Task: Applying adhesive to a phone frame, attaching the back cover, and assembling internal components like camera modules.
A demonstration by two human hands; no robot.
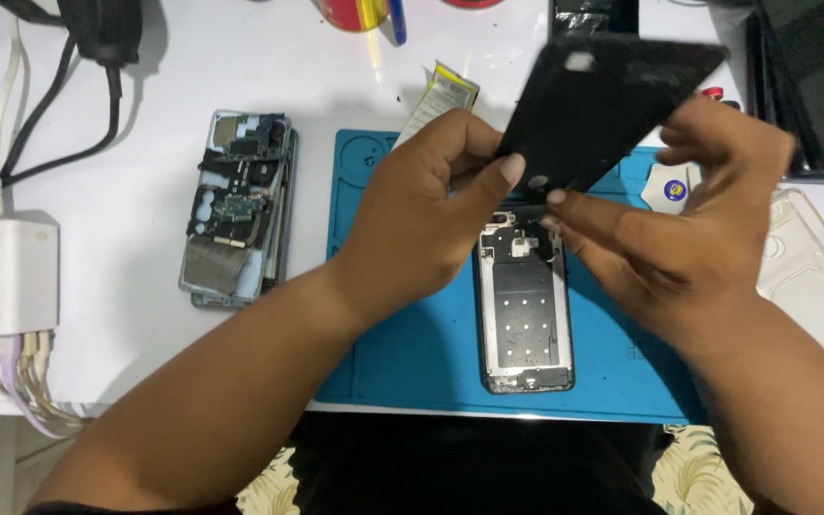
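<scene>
Both hands hold a black phone back cover (603, 105) tilted up over the blue work mat (402, 353). My left hand (422, 215) grips its lower left edge, thumb on the face. My right hand (689, 229) pinches its lower right edge with the fingertips. Under the cover, an opened phone frame (525, 315) with a silver inner plate lies flat on the mat, its top end partly hidden by my fingers.
A second opened phone (238, 205) with bare circuit boards lies left of the mat. A white charger block (4, 277) with cables sits at the far left. A clear phone case (817, 277) lies right; dark phones (813, 76) are stacked top right. A yellow-edged battery (439, 100) lies behind the mat.
</scene>
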